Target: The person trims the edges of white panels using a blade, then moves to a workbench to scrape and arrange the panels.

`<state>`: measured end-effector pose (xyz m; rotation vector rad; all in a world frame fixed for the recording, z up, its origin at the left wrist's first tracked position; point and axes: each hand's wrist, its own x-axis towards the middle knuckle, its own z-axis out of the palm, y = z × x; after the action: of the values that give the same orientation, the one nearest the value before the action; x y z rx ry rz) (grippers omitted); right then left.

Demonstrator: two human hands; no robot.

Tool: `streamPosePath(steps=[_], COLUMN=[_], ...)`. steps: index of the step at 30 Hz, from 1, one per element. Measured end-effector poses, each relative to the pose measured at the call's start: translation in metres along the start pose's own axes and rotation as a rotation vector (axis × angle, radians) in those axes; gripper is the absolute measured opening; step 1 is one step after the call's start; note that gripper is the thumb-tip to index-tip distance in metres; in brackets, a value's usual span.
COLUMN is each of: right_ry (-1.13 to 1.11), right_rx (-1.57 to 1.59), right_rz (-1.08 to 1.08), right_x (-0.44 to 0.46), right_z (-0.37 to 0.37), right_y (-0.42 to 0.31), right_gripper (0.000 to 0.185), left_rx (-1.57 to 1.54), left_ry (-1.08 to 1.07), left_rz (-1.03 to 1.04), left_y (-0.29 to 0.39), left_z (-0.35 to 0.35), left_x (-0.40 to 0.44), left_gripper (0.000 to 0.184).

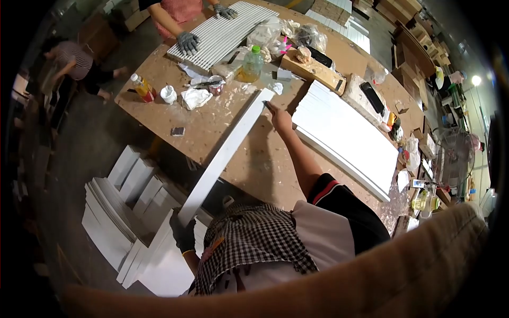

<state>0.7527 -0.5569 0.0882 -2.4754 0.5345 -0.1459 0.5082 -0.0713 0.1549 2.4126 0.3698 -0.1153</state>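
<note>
A long white board [225, 159] lies slantwise over the front edge of the work table, its near end sticking out beyond it. My left hand [183, 233], in a dark glove, is closed around that near end. At the far end is my right hand [280, 119], bare, with its fingers drawn together against the board's edge. Something small and dark shows at those fingertips, too small to name. To the right of this hand, a stack of white slats [344, 135] rests on the table.
On the table [244, 172] stand a green-capped bottle [253, 63], a red-and-yellow bottle [143, 88] and a white cup [168, 94]. Across it, a co-worker's gloved hands [188, 43] rest on ribbed white strips [228, 34]. More white boards [114, 217] are piled below left.
</note>
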Motion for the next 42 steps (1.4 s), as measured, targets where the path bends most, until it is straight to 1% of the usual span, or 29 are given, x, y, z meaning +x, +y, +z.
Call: streamPosePath(steps=[1,4,5,8,9,12,13,17,20,21,24,25,28,29,31,32,34,36,40,41,42], right_ry=[0.025,-0.003,0.044,0.032,0.053,0.021,-0.013,0.006,-0.004,-0.035,-0.047,-0.035,0.019,0.009,0.004,-0.002,-0.035,-0.071,-0.052,-0.029,-0.008], right_rx=[-0.019,-0.13,-0.165,-0.12,-0.101,-0.139,-0.178,-0.099,-0.161,-0.202,-0.289,-0.238,-0.22,-0.227,-0.218,-0.213,-0.242,-0.264,-0.31,-0.306,-0.25], right_rz=[-0.042,-0.127,-0.159,-0.058,-0.084,-0.139,-0.109,0.002,-0.113,-0.097,-0.016,0.008,-0.136,-0.144,-0.066,-0.023,-0.05,-0.115,-0.091,-0.072,0.014], right_x=[0.001,-0.009,-0.01,-0.004,-0.008,-0.019,-0.017,-0.003,-0.018,-0.02,-0.01,-0.006,-0.011,-0.013,-0.01,-0.009,-0.007,-0.015,-0.008,0.003,0.019], right_z=[0.005,0.006,0.005,0.003,0.005,0.005,-0.001,0.001,0.01,0.007,-0.004,-0.004,0.009,0.008,0.001,-0.002,0.002,0.01,0.011,0.005,0.007], right_y=[0.003,-0.005,-0.005,-0.004,-0.006,-0.012,-0.015,-0.009,-0.013,-0.016,-0.013,-0.01,-0.003,-0.007,-0.007,-0.006,-0.004,-0.007,-0.008,-0.007,-0.001], right_gripper=[0.036,0.036,0.036,0.037,0.038,0.038,0.038,0.04,0.04,0.04,0.057,0.058,0.057,0.056,0.055,0.054,0.057,0.06,0.065,0.063,0.061], left_rx=[-0.001,-0.002,-0.004,0.001,0.002,0.001,0.002,-0.002,-0.001,-0.002,-0.004,0.001,0.033,0.014,-0.022,-0.015,-0.007,0.006,0.022,0.014,0.008], left_ry=[0.003,0.008,0.01,0.009,0.005,0.011,0.011,0.01,0.013,0.011,0.01,0.008,0.003,0.016,0.032,0.016,-0.007,-0.025,-0.001,-0.016,-0.029], left_rz=[0.0,0.002,0.004,-0.003,0.001,0.005,0.003,-0.001,-0.003,-0.003,-0.014,-0.017,-0.044,-0.024,0.007,-0.024,-0.077,-0.059,-0.069,-0.089,-0.106], left_y=[0.001,0.0,0.0,0.0,0.0,0.001,0.001,0.002,0.003,0.003,0.005,0.008,0.012,0.01,0.003,0.006,0.022,0.018,0.024,0.024,0.024], left_z=[-0.001,0.0,0.0,-0.001,-0.001,-0.002,-0.001,0.0,-0.001,0.0,-0.001,-0.003,-0.003,-0.002,0.002,0.0,-0.006,-0.006,-0.006,-0.006,-0.007], left_x=[0.001,0.002,0.001,-0.002,-0.003,-0.001,-0.001,-0.002,-0.001,-0.002,-0.004,-0.003,-0.002,0.0,-0.002,-0.005,-0.003,-0.001,-0.005,-0.006,-0.005], left_gripper=[0.077,0.077,0.077,0.077,0.077,0.077,0.077,0.077,0.077,0.077,0.077,0.077,0.076,0.076,0.076,0.076,0.076,0.076,0.078,0.079,0.079])
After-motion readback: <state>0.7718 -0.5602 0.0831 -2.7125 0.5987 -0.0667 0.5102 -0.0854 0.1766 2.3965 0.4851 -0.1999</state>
